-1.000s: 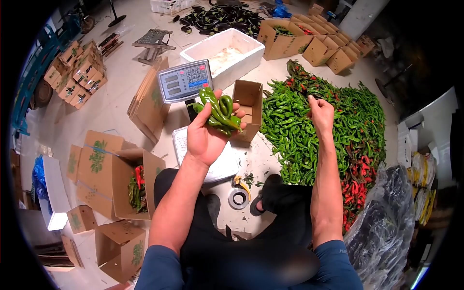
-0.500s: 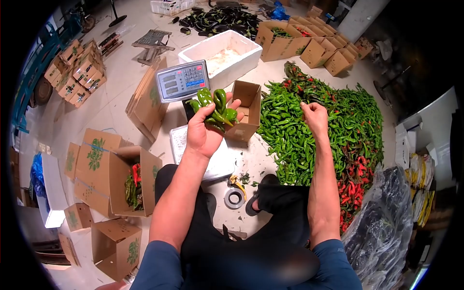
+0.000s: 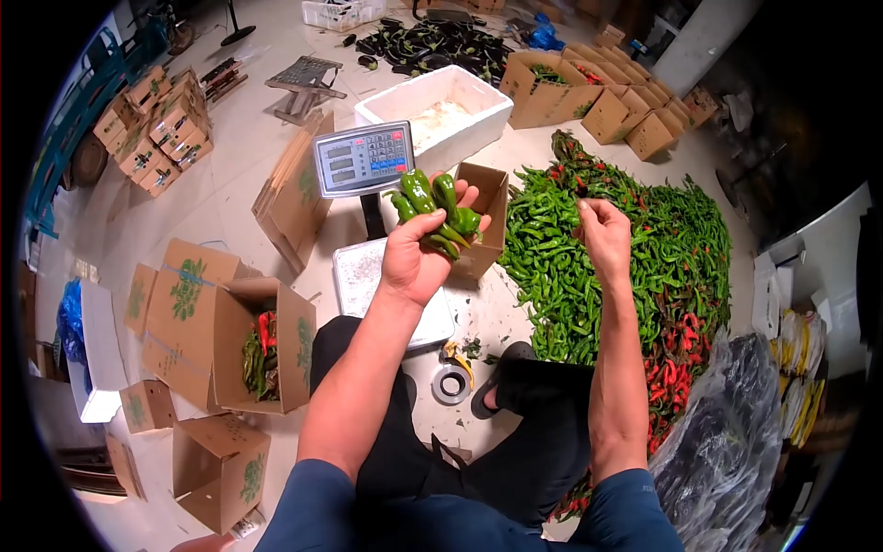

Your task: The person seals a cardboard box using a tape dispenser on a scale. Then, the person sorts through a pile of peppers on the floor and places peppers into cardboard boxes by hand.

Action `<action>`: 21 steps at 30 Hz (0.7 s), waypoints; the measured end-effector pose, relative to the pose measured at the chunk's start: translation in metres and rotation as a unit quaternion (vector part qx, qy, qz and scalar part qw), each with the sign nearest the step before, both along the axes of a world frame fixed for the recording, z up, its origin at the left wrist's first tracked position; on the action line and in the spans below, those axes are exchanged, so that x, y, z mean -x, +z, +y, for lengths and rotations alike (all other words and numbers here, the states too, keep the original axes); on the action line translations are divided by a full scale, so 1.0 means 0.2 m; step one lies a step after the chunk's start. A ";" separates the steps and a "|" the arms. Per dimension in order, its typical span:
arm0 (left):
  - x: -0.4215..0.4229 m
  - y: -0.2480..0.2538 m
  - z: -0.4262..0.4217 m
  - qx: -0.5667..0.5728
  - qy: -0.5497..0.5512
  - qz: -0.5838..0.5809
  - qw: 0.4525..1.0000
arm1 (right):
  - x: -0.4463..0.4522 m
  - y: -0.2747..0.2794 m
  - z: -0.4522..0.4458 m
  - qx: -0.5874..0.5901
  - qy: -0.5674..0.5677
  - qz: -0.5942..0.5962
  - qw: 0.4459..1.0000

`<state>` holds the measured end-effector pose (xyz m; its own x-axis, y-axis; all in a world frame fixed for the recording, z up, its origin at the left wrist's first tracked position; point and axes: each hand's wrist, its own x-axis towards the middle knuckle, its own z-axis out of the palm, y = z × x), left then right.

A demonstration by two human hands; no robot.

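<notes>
Green peppers (image 3: 447,197) (very glossy), plump and curved.

The peppers (image 3: 418,191) in my left hand (image 3: 416,259) are green; the panel (image 3: 365,159) beyond it, grey with blue keys (image 3: 378,168). Beneath my right hand (image 3: 607,241) the pepper pile (image 3: 556,308) is green with red patches. Left of both, a brown box (image 3: 173,324) has green prints (image 3: 189,279).

Dark-blue short sleeves (image 3: 317,501), black trousers (image 3: 547,400), dark footwear (image 3: 520,351).
</notes>
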<state>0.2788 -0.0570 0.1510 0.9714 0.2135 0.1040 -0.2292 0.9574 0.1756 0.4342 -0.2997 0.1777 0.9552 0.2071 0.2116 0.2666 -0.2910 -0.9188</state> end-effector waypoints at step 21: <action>-0.06 -0.05 0.01 0.085 -0.001 -0.117 0.989 | 0.64 0.03 0.48 -0.161 0.216 0.061 0.961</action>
